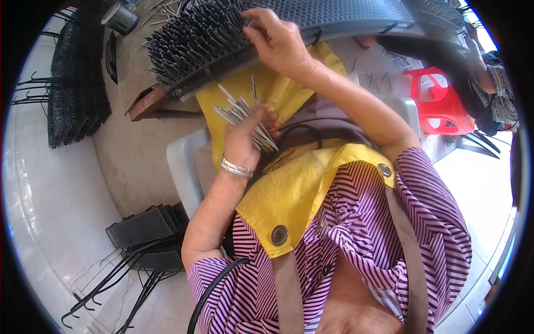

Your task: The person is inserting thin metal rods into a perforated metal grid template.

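Observation:
My left hand (243,135) is closed around a bundle of thin silvery rods (231,111) in front of my lap, with one rod standing apart from the rest. Above and beyond it is a long black perforated panel (345,11), its left part densely filled with upright dark rods (194,42). My right hand (281,47) is over the panel, at the right edge of the filled part. Its thumb and fingers are drawn together by the rod tips. Whatever is between them is too small to make out.
A metal can (120,18) and loose rods lie on the surface at the far left. Stacked black mesh panels (78,83) with hooked wires stand at left, more black panels (147,228) at lower left. A red stool (439,103) and another person's arm (484,72) are at right.

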Tool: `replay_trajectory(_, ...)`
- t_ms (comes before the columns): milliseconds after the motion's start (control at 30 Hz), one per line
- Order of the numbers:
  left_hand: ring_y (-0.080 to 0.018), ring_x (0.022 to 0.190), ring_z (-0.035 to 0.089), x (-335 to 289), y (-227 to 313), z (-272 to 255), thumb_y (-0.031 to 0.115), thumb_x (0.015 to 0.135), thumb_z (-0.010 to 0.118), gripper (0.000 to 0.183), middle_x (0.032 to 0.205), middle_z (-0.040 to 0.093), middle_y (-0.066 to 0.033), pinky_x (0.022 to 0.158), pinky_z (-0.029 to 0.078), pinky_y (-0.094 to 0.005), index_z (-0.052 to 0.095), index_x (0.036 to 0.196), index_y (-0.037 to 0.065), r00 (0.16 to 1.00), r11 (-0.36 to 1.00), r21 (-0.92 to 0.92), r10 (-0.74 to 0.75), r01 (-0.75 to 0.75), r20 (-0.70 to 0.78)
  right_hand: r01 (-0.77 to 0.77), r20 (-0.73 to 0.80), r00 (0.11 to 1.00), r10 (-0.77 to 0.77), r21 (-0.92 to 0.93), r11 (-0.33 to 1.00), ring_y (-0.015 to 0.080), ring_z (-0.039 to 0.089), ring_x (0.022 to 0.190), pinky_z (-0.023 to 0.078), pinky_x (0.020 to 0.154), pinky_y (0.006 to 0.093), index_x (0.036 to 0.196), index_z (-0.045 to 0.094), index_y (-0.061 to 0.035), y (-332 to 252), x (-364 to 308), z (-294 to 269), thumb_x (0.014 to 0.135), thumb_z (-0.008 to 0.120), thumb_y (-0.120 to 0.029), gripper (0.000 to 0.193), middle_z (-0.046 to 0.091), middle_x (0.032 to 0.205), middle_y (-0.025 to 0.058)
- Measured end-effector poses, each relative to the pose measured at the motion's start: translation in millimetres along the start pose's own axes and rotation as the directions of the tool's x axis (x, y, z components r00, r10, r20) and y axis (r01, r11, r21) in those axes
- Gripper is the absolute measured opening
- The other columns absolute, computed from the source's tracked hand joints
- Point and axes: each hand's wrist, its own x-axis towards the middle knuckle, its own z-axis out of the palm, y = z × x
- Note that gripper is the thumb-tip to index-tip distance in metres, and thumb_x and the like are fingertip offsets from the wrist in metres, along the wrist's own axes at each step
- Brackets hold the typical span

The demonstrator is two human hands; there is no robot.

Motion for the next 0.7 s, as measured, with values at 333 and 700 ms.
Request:
replay_trajectory(333, -0.0234, 0.064, 0.060, 0.0, 0.5, 0.4, 0.012, 0.081, 0.055, 0.022, 0.077, 0.060, -0.0151, 0.054, 0.051, -0.0310, 0.055, 0.094, -0.005, 1.000, 1.000, -0.014, 0.002, -0.002, -0.002, -0.021, 0.019, 1.000, 0.020, 0.028, 0.999, 0.0314, 0.057, 0.063, 0.045, 0.054, 0.0368, 0.095, 0.050, -0.0067, -0.5, -0.2, -1.4, 0.077, 0.056, -0.007, 0.018, 0.056, 0.063, 0.0120)
replay_trajectory(700, -0.0236, 0.066, 0.060, 1.0, 0.1, -0.7, 0.012, 0.081, 0.055, 0.023, 0.078, 0.060, -0.0153, 0.054, 0.051, -0.0308, 0.055, 0.095, -0.005, 1.000, 1.000, 0.007, 0.009, -0.009, -0.003, -0.048, 0.032, 0.998, 0.047, 0.044, 0.998, 0.0319, 0.057, 0.064, 0.045, 0.055, 0.0372, 0.095, 0.050, -0.0065, -0.6, -0.8, -2.9, 0.078, 0.056, -0.007, 0.018, 0.057, 0.064, 0.0124)
